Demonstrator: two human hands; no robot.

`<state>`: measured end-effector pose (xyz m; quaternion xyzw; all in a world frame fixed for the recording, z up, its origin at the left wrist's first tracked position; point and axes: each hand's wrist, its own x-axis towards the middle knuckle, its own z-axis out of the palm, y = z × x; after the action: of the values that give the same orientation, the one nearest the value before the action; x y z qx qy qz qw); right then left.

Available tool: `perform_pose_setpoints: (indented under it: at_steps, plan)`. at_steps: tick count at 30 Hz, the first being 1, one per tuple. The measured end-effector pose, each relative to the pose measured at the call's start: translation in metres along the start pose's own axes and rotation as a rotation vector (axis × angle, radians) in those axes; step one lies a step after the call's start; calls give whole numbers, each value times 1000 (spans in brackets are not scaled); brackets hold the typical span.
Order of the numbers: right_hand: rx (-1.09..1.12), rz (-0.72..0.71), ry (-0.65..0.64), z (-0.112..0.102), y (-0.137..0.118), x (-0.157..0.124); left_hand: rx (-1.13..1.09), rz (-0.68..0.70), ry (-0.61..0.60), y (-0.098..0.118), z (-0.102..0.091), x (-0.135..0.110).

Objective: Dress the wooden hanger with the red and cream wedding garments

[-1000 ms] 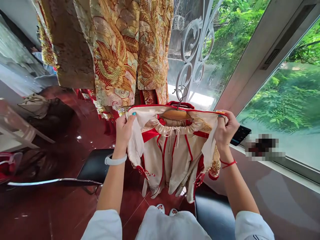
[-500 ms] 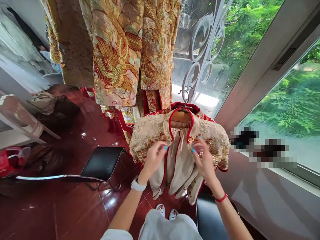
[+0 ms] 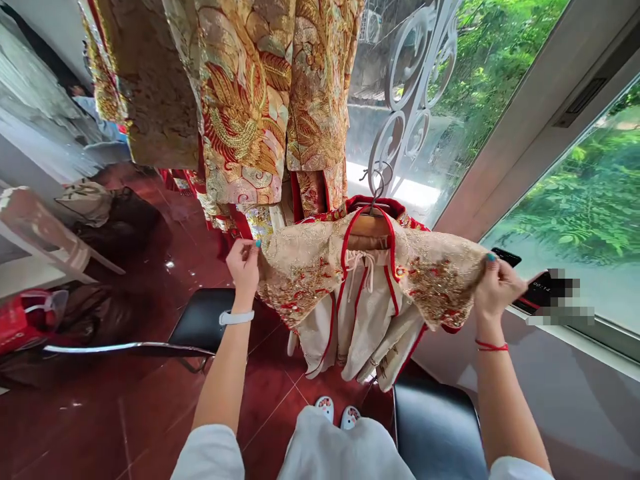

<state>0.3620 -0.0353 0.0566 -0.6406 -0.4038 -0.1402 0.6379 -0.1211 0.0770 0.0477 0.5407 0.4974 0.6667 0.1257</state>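
A beige embroidered jacket with red piping, gold beading and a tied cord at the neck hangs on a hanger before me. My left hand pinches the outer edge of its left-side shoulder, thumb and fingers closed on the cloth. At the opposite shoulder my right hand grips the edge the same way. Between them the shoulders are stretched out sideways, and the pale front panels hang down below. Behind it shows the red collar of another garment.
Long gold and red embroidered robes hang at the upper left. Black chairs stand at left and lower right. Dark phones lie on the window sill at right. White scrolled ironwork stands by the glass.
Both hands have moved from the jacket's front outward to its two shoulder edges and closed on them. The shoulders are now spread wider and lifted.
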Motion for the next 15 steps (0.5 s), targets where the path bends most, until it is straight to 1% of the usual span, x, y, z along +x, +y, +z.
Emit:
perform_pose_setpoints:
  at_steps: [1,2,3,4,5,6,8,9,10,11,12,13,14,15]
  plan:
    - [-28,-34,56,-3,-5,4,8,36,38,7,-6,-1]
    - [-61,-67,81,-6,-7,5,21,51,84,11,-10,-3]
    - [-91,-89,67,-6,-6,4,40,48,134,12,-13,-8]
    - [-112,-94,20,-5,-1,0,67,34,156,10,-15,-14]
    - [-115,-75,-51,-4,6,-8,95,10,145,4,-14,-24]
    - [-101,-40,-139,-3,16,-19,122,-19,109,-4,-13,-36]
    - [-45,47,-313,-4,39,-50,159,-51,41,-24,-12,-71]
    - [-24,75,-354,-8,51,-68,186,-36,39,-35,-13,-93]
    - [-20,84,-356,-13,63,-87,222,1,75,-46,-14,-117]
    - [-45,81,-315,-19,74,-106,280,55,120,-57,-16,-141]
    - [-93,72,-260,-25,84,-124,378,112,102,-67,-18,-166]
    - [-167,59,-253,-29,92,-140,459,166,17,-78,-19,-188]
    - [-252,33,-287,-31,100,-154,516,201,-78,-88,-20,-206]
    - [-323,7,-327,-30,105,-164,560,215,-134,-97,-19,-220]
